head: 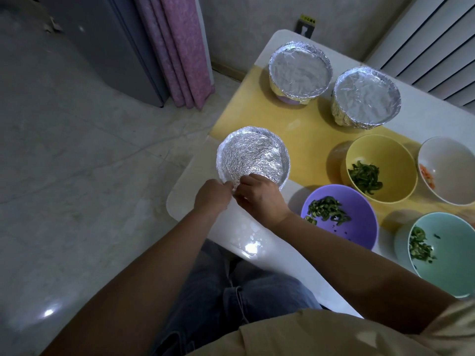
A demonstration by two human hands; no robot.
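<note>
A bowl covered with crinkled foil (253, 155) stands near the left edge of the white table (239, 227). My left hand (212, 195) and my right hand (261, 197) meet at its near rim. Both pinch the foil edge there with curled fingers. The fingertips are partly hidden behind the foil.
Two more foil-covered bowls (299, 70) (366, 97) stand at the back on a yellow mat (303, 134). A yellow bowl (380, 168), a purple bowl (339, 215) and a teal bowl (444, 253) hold chopped greens. A white bowl (447, 168) holds orange bits. The floor lies left.
</note>
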